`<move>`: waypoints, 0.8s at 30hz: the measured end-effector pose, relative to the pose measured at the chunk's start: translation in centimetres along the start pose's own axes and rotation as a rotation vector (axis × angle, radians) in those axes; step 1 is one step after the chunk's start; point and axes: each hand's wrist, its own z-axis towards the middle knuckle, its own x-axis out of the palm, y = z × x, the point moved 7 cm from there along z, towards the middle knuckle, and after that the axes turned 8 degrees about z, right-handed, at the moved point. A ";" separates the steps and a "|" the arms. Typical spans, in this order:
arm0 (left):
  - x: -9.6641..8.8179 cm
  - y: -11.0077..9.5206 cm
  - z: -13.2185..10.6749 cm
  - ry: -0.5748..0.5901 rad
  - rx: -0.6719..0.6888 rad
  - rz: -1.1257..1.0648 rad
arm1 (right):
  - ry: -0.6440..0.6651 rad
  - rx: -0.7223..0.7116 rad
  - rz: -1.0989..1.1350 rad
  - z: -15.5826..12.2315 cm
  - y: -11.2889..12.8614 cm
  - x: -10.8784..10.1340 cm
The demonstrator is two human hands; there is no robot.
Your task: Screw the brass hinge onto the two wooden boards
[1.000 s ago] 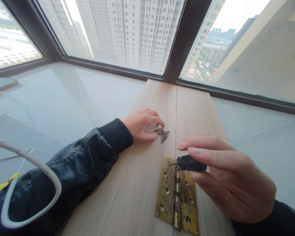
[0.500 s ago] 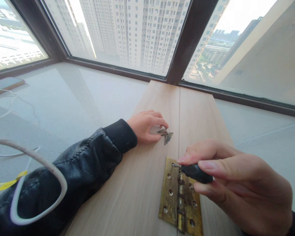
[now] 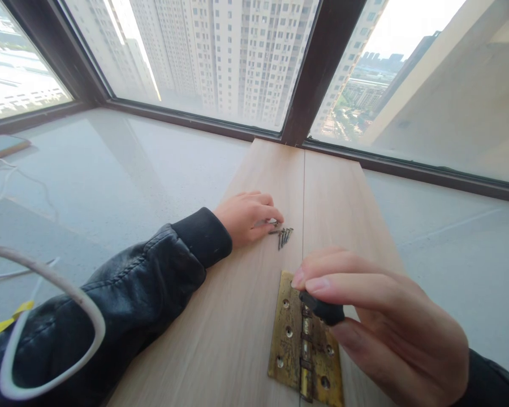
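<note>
My left hand (image 3: 250,217) rests on the wooden boards, its thumb and forefinger closed round a screw at the edge of a small pile of screws (image 3: 285,237). My right hand (image 3: 390,316) grips a short black-handled screwdriver (image 3: 324,310) between thumb and fingers. The handle lies tilted over the upper part of a brass hinge (image 3: 280,345); its tip is hidden behind my fingers. The hinge is spread flat across the seam of the two boards. Several of its screw holes show, and my right fingers cover the top end.
Pale wooden boards (image 3: 220,316) lie on a white sill (image 3: 173,152) under dark window frames (image 3: 299,107). A white cable (image 3: 95,316) with a yellow tag (image 3: 8,322) loops at the left. A flat device (image 3: 4,148) sits at the far left.
My left thumb and forefinger have drawn together at the screws. The screwdriver's handle has shifted left over the hinge, and my right fingers now hide its shaft. The view has moved slightly.
</note>
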 end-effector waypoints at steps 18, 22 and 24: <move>-0.1 -1.2 -0.3 0.148 0.093 -0.188 | -0.243 -0.013 -0.007 -0.7 -1.2 -1.9; 0.4 -1.2 -0.1 0.149 0.078 -0.175 | -0.248 -0.040 -0.039 -0.9 -1.1 -1.9; 0.6 -1.2 -0.1 0.144 0.059 -0.166 | -0.253 -0.026 -0.084 -0.9 -1.0 -1.9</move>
